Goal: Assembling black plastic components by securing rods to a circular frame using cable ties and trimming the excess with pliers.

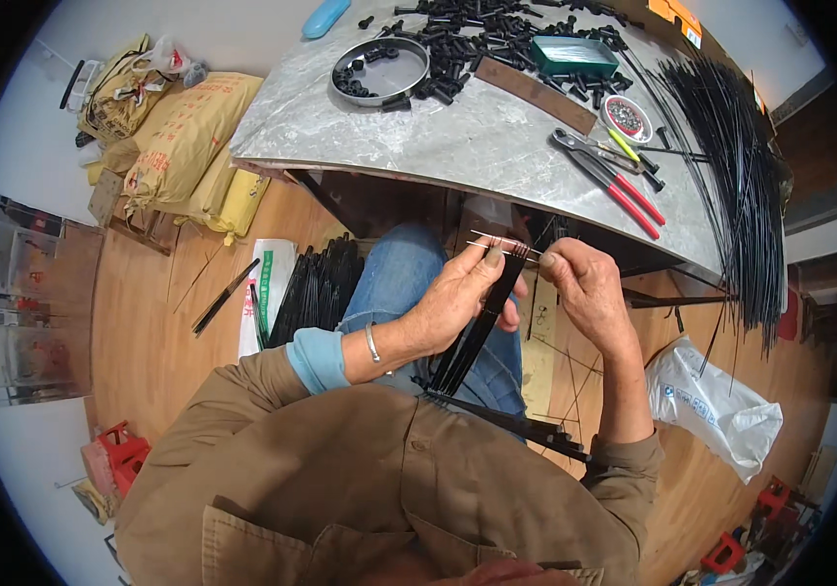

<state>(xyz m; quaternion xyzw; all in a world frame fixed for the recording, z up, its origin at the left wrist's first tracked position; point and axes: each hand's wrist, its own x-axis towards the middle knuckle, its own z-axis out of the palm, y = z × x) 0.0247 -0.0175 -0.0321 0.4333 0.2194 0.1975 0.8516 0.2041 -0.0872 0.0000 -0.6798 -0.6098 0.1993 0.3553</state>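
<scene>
My left hand [452, 305] is closed round the upper end of a bundle of long, thin black strands [474, 337], which slants down across my lap. Thin pale pins [483, 237] stick out sideways beneath its thumb, crossing the top of the bundle. Just to the right, my right hand [584, 281] is closed, its thumb and forefinger pinching a thin dark rod [533, 254] that runs toward the left thumb. How far the rod passes through the bundle I cannot tell. A second black bundle [536, 427] lies across my lap against my shirt.
The grey table [379, 137] ahead bears black bolt-shaped pieces [448, 59], a round metal tray [419, 86], a green box [575, 57] and red-handled pliers [614, 186]. Long black strands [736, 195] hang over its right edge. More strands [316, 288] stand left of my leg; sacks [189, 137] lie beyond.
</scene>
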